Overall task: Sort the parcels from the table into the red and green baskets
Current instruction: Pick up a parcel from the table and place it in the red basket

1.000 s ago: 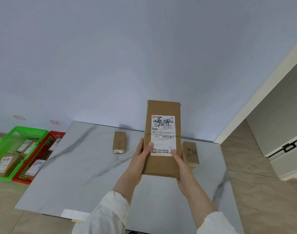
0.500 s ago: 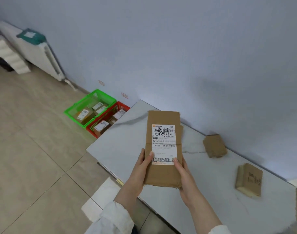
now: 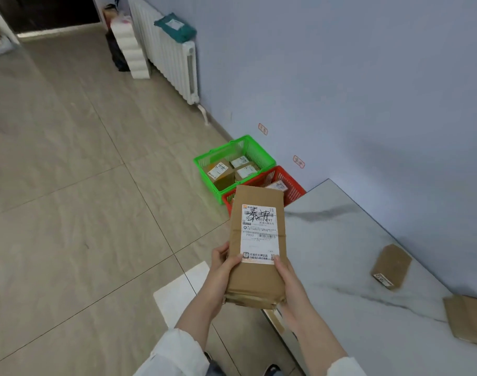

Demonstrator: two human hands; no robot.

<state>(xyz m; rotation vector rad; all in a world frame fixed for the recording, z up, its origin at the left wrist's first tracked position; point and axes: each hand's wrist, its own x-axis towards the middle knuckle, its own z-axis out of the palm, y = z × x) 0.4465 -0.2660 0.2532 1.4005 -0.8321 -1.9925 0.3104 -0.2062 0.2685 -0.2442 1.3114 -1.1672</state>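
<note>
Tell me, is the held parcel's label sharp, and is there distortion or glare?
In the head view the label on the parcel is sharp in its large print, blurred in its small print; the same view bends the radiator, a wide-angle effect; its light is soft, with no strong glare on the table.

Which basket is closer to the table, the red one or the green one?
The red basket: it sits beside the table, while the green basket lies beyond it along the wall.
</note>
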